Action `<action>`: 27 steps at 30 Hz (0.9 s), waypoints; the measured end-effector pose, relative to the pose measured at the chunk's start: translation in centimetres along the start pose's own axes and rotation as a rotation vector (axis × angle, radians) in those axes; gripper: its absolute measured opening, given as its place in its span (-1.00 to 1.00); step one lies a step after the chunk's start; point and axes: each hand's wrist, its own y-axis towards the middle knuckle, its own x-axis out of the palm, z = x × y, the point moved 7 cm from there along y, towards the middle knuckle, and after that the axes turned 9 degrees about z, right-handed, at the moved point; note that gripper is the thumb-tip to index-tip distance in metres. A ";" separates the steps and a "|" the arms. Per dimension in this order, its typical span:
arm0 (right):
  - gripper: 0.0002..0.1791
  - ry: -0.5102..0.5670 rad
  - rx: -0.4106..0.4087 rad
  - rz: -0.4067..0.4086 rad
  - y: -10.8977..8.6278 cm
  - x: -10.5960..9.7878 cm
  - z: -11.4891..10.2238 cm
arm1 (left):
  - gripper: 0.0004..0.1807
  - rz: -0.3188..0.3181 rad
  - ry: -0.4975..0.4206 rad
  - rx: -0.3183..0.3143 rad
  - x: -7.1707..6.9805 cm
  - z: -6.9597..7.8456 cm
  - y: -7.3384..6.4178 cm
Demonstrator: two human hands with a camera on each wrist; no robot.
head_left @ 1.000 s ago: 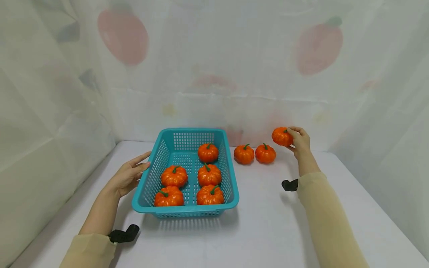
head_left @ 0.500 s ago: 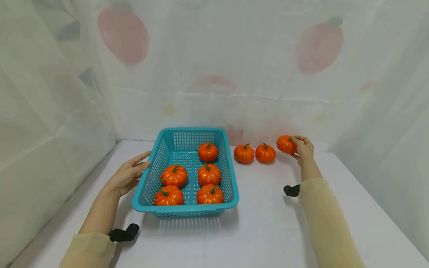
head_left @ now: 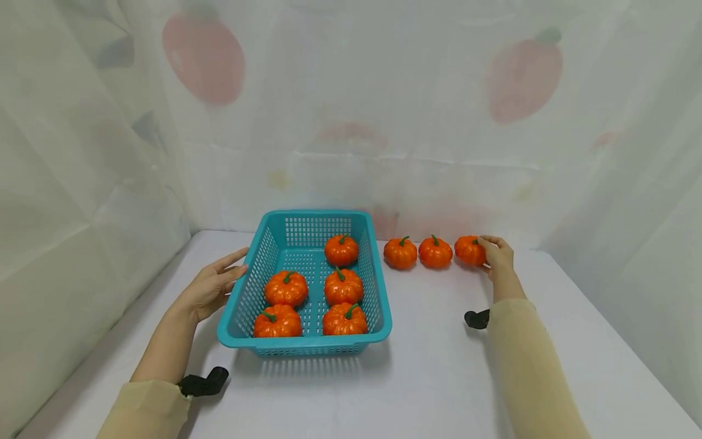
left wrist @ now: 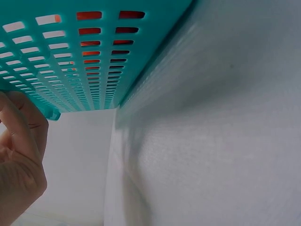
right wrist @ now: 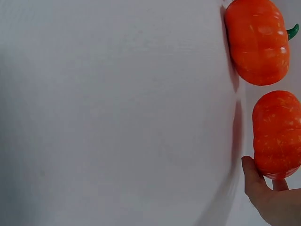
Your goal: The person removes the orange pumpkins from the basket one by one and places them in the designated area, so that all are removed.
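Note:
My right hand point(head_left: 500, 259) holds a small orange pumpkin point(head_left: 467, 250) by its right side, at the right end of a row. In the right wrist view, thumb and fingers grip the lower end of this pumpkin point(right wrist: 277, 134), close over the table. Two more pumpkins, one in the middle point(head_left: 436, 252) and one at the left point(head_left: 400, 253), sit beside it with green stems up. At the left my left hand point(head_left: 211, 286) touches the rim of a turquoise plastic basket point(head_left: 304, 342), its fingertips right at the outer edge. Several orange pumpkins point(head_left: 286, 289) lie inside.
A white-covered table point(head_left: 428, 360) carries everything. Pale printed curtains point(head_left: 351, 110) rise behind the row and along both sides. The basket's perforated wall point(left wrist: 94, 56) stands close to the left wrist camera.
My right hand has lowered the pumpkin and shifted it slightly right, bringing it level with the other two in the row. The left hand and basket stay in place.

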 end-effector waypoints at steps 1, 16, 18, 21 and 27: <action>-0.98 -0.003 -0.001 -0.001 0.0 0.0 0.1 | -0.20 0.001 -0.003 -0.001 0.0 0.0 0.0; -0.96 0.034 -0.056 0.028 0.5 0.4 0.6 | -0.21 -0.002 0.013 0.003 0.0 0.0 0.0; -0.95 0.032 -0.064 0.043 0.6 0.4 0.7 | -0.21 -0.001 0.015 0.002 0.0 -0.1 0.0; -0.94 0.035 -0.066 0.054 0.7 0.5 0.9 | -0.20 -0.002 0.022 0.001 0.1 -0.1 0.0; -0.92 0.022 -0.067 0.054 0.7 0.6 0.9 | -0.19 0.003 0.050 0.011 0.0 0.0 0.0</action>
